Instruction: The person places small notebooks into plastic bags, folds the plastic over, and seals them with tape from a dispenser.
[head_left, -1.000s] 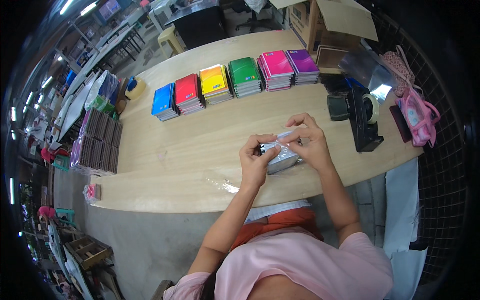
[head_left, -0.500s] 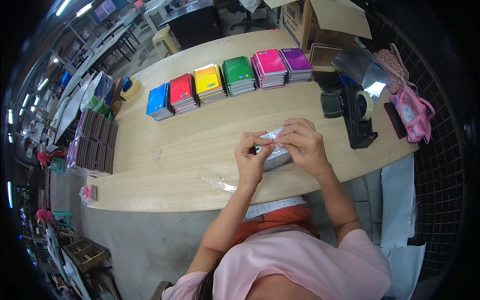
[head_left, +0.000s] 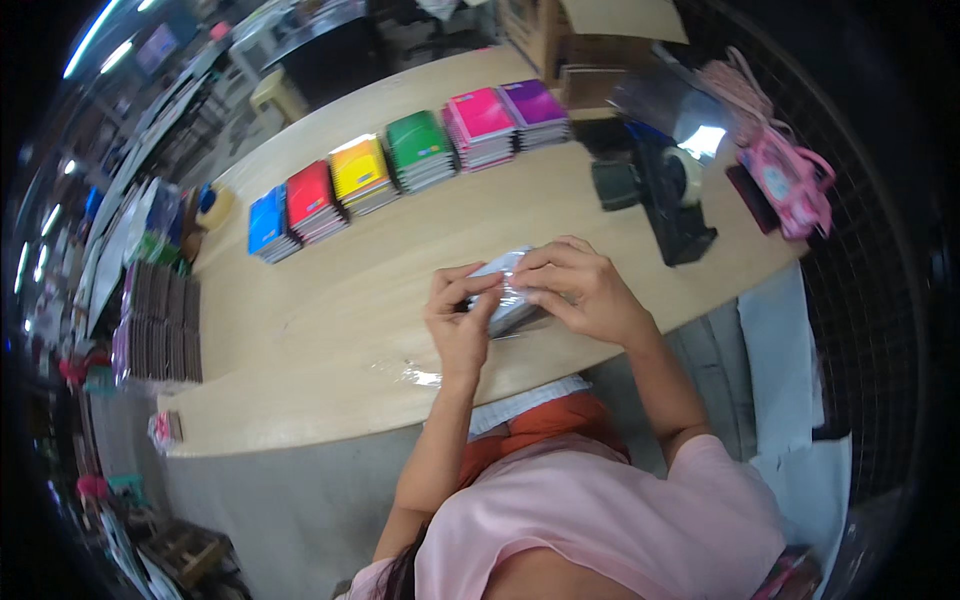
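Note:
A small block-shaped pack with a pale top, in clear shiny plastic film, lies on the table close to the front edge. My left hand is at its left side, thumb and fingers pinching the film. From the right, my right hand pinches the film on top, its fingertips close to the left ones. The fingers cover part of the pack, and its contents are hard to make out. A loose piece of clear plastic lies left of the pack, by my left wrist.
Spiral notebooks stand in stacks across the table: blue, red, yellow, green, pink, purple. At right are a black tape dispenser and pink pouch. Bundled notebooks stand at the left end.
The whole view has shifted and tilted, so the table things sit further left. Both hands stay on the pack, with their fingertips now slightly further apart.

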